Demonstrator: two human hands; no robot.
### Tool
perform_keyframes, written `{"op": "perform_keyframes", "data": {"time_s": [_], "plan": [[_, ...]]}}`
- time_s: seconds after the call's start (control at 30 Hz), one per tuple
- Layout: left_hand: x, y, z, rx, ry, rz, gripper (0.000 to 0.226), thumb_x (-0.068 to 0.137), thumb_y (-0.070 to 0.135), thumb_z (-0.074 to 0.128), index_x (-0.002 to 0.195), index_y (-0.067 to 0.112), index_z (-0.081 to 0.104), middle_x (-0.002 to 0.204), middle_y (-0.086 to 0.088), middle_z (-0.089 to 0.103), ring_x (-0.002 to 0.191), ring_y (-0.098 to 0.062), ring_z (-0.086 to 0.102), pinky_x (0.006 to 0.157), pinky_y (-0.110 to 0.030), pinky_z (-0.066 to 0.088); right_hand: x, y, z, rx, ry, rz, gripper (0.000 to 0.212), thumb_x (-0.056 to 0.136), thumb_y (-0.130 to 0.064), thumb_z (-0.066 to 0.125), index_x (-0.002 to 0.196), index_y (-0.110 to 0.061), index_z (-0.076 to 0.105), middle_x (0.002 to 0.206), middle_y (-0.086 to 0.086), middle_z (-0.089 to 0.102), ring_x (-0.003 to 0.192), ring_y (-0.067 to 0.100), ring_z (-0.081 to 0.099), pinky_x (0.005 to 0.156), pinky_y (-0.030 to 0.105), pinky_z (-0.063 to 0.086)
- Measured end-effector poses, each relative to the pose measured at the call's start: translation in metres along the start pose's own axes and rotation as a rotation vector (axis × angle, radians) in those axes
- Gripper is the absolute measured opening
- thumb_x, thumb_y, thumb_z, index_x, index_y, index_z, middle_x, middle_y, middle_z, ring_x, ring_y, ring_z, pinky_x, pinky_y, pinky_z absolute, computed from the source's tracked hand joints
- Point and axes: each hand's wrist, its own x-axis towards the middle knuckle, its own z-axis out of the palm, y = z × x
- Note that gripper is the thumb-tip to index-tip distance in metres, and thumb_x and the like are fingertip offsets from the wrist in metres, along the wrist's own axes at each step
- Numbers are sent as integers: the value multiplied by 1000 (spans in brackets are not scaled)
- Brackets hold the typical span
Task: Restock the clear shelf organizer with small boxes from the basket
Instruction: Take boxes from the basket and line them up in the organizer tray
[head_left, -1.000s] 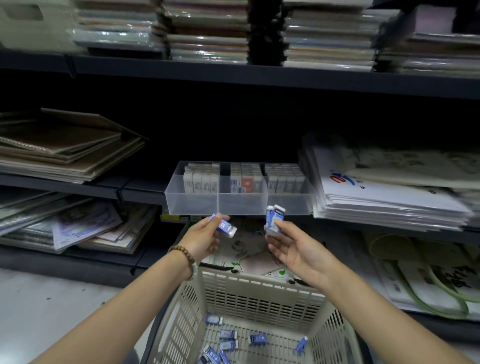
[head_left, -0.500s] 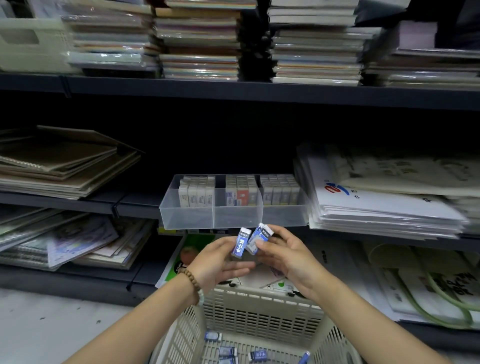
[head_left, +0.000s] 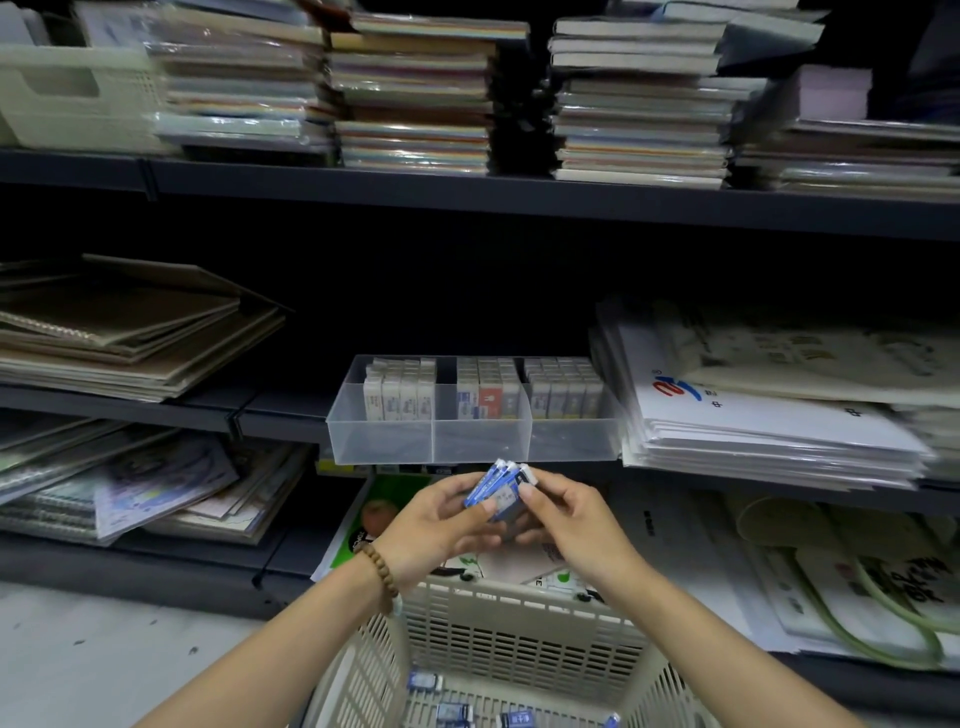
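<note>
Head view: boxes (head_left: 497, 487) are held together just below the organizer (head_left: 478, 439) at the shelf's (head_left: 280, 415) front edge, fingers (head_left: 543, 493) of left hand (head_left: 436, 525) and right hand (head_left: 571, 519) clamped on them. Squaring the bundle seems in hand; a lift over the front wall is called for next.

Both bare forearms enter from the lower corners and converge at mid-frame. Left hand (head_left: 441, 525): palm turned inward, thumb laid across the near face of a small fanned stack of blue-and-white cardboard boxes (head_left: 497, 486), fingers curled beneath it. Right hand (head_left: 576, 522): back toward the camera, thumb and fingertips pinching the stack's right side. The two hands meet at the stack, fingers touching. A brown wooden bead bracelet (head_left: 382, 571) circles the left wrist.
</note>
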Motion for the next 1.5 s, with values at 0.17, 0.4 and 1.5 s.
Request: {"op": "perform_keyframes", "data": {"time_s": [0.17,0.4,1.5], "plan": [[5,4,-5,-68,8,31,37,82,10,62,115,0,50,97,-7,70,79,-12,68,68,-21,55,7,-5,-2,179,-33,99,25,93,-15,54,116,-13,63,107,9,71,89,15,69,72,20,55],[12,29,-19,-67,144,211,34,89,10,56,122,7,51,115,-10,62,89,-11,66,72,-18,54,35,-28,19,523,-5,131,30,85,-8,60,115,-2,60,112,14,67,86,11,68,67,15,55],[26,28,-141,6,388,70,64,90,60,13,134,25,44,122,8,55,114,-9,48,109,-33,30,184,-51,139,-610,-70,245,46,77,-16,77,118,-2,61,117,8,64,98,17,65,90,29,53]]}}
